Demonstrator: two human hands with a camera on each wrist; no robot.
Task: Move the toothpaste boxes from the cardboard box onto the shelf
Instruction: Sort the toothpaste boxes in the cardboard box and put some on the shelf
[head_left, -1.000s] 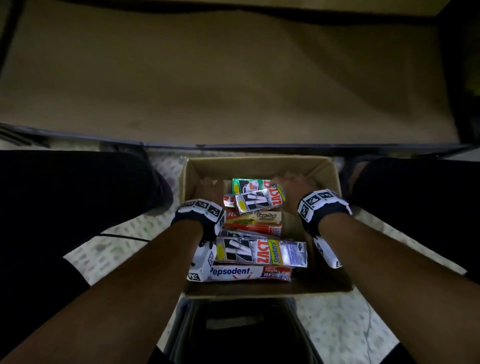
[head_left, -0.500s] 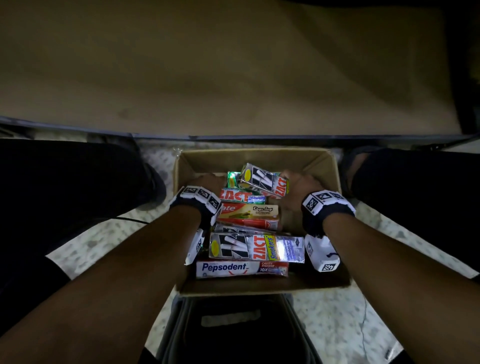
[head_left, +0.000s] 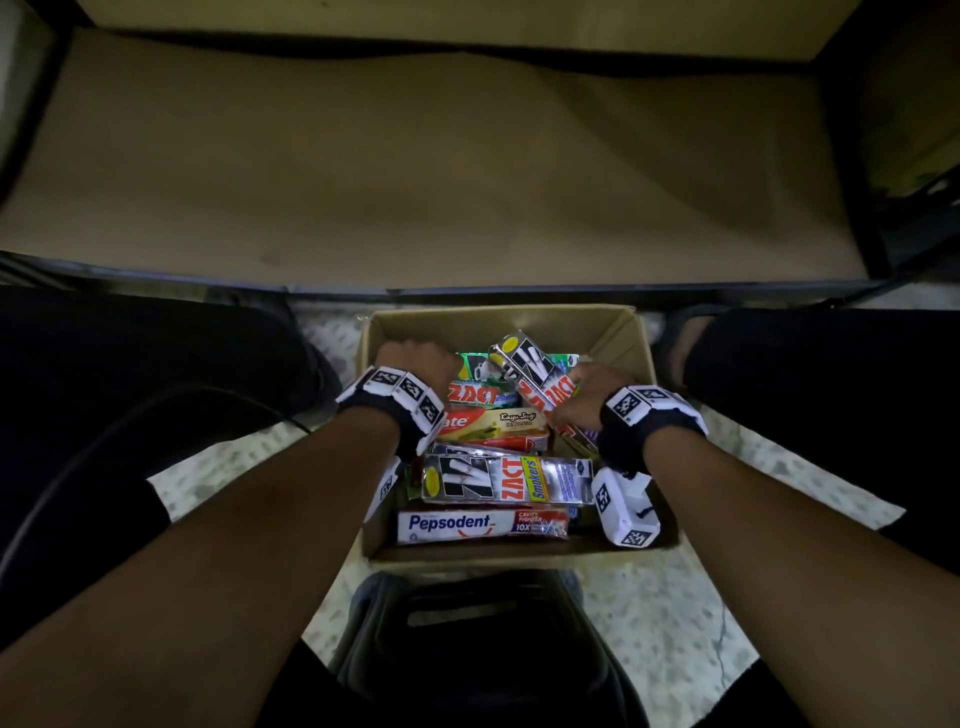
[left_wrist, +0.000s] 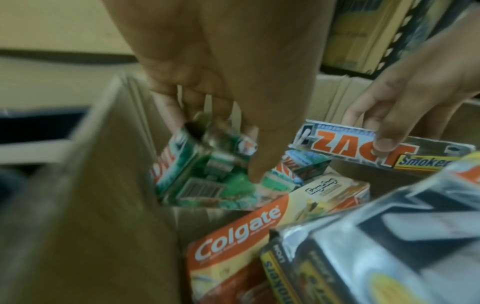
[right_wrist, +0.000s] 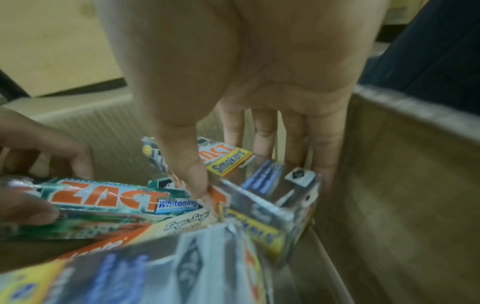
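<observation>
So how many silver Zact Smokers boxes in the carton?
3 Smokers boxes: flat one near the cardboard box front; held one in the right hand grip, back right; third one just beyond it. More may be buried. Left hand grips a green Zact box.

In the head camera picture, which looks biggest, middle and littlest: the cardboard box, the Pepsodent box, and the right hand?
1. cardboard box, by far
2. Pepsodent box
3. right hand

The hand is partly hidden behind a silver Zact box it holds, so that gap is less sure.

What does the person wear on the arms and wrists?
Both forearms are bare, with no sleeves. Each wrist carries a black band with white blocks printed with black square markers. A white marked block hangs below the right wrist.
</observation>
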